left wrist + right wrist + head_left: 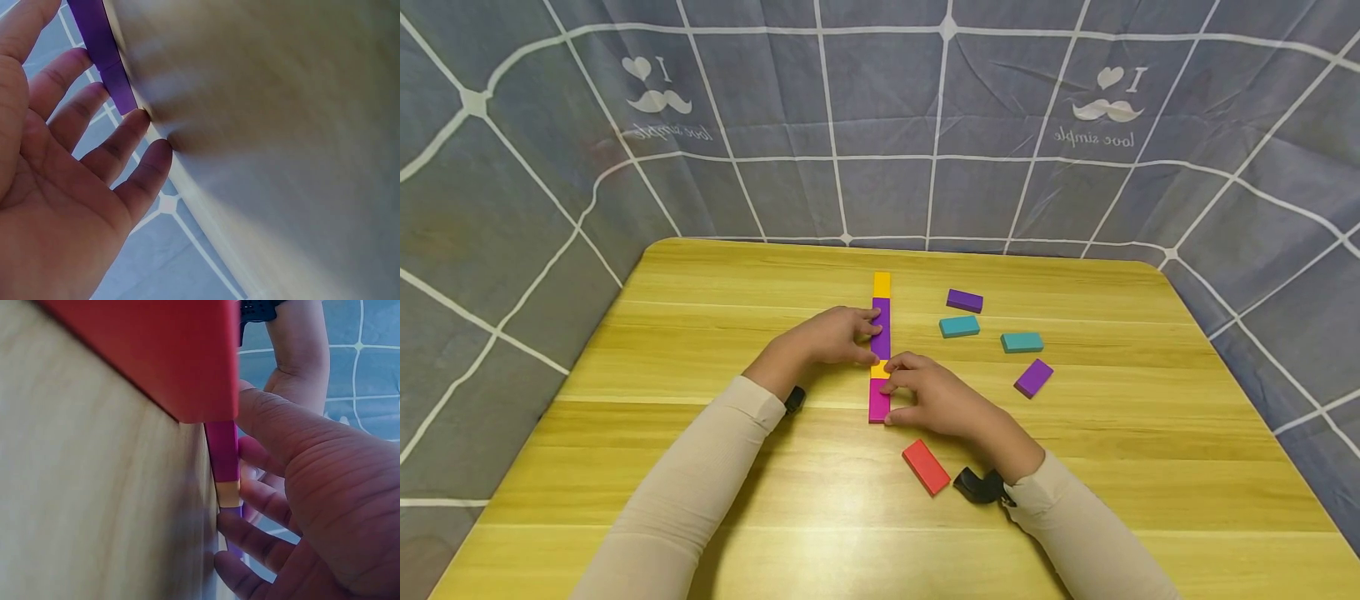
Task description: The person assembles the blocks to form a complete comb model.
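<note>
A straight row of blocks runs away from me on the table. A yellow block (882, 285) forms its far end, followed by two purple blocks (884, 343) laid end to end, another yellow block (877, 371) and a magenta block (878, 407) nearest me. From the left side, my left hand (835, 335) touches the purple stretch with extended, spread fingers. My right hand (943, 396) lies along the right side of the near end, its fingers at the near yellow and magenta blocks and its thumb by the magenta block's near corner. Fingers partly cover the row.
A red block (926, 467) lies just in front of the right hand and looms large in the right wrist view. To the right are two teal blocks (959, 327) and two loose purple blocks (1033, 378). A grey-blue patterned curtain (887, 100) surrounds the wooden table (700, 275).
</note>
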The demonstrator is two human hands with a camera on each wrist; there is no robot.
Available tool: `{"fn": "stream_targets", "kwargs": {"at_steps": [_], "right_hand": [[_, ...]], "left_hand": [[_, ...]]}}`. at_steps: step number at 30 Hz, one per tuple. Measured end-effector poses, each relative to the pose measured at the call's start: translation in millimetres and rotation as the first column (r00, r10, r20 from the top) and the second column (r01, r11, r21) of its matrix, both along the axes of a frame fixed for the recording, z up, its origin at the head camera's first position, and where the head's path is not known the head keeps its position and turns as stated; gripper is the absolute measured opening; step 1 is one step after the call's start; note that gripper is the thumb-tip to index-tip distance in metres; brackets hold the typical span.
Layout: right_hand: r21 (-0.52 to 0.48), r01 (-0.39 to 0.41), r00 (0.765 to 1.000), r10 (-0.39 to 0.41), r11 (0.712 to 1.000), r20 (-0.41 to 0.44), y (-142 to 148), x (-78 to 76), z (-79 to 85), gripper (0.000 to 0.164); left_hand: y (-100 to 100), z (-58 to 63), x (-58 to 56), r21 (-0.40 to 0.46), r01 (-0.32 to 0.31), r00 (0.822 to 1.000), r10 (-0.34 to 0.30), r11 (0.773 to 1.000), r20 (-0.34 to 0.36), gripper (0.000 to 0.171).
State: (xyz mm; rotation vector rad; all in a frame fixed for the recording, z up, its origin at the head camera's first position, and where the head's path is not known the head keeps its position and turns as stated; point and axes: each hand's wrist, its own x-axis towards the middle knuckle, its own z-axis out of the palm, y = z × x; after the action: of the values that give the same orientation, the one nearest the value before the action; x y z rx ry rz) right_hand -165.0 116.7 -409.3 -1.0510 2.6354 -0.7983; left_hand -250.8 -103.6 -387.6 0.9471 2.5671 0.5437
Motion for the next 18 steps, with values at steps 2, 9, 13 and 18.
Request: {"fn": "stream_targets", "kwargs": {"at_steps": [2,9,13,18], "right_hand": [[-0.004,-0.001,1.0,0.001,1.0,0.002,-0.1,0.1,0.2,0.031],[-0.007,0.0,1.0,0.0,1.0,0.009,-0.4,-0.1,0.6,0.03],[-0.008,0.0,1.0,0.0,1.0,0.005,-0.8,-0.2,0.4,0.031],[0.003,0.004,1.0,-0.004,1.0,0.007,-1.1,-0.9,0.8,0.031]], "left_hand": [[-0.1,0.4,0.4,-0.002,0.0,1.0,0.0,1.0,-0.001,0.059],[-0.7,0.9,0.9,-0.003,0.0,1.0,0.001,1.0,0.002,0.059],[-1.2,-0.8,0.3,0.001,0.021,1.0,-0.021,1.0,-0.018,0.059],[-1.7,-2.2,-0.3,0.005,0.046,0.998,-0.046,0.999,-0.045,0.057]]}}
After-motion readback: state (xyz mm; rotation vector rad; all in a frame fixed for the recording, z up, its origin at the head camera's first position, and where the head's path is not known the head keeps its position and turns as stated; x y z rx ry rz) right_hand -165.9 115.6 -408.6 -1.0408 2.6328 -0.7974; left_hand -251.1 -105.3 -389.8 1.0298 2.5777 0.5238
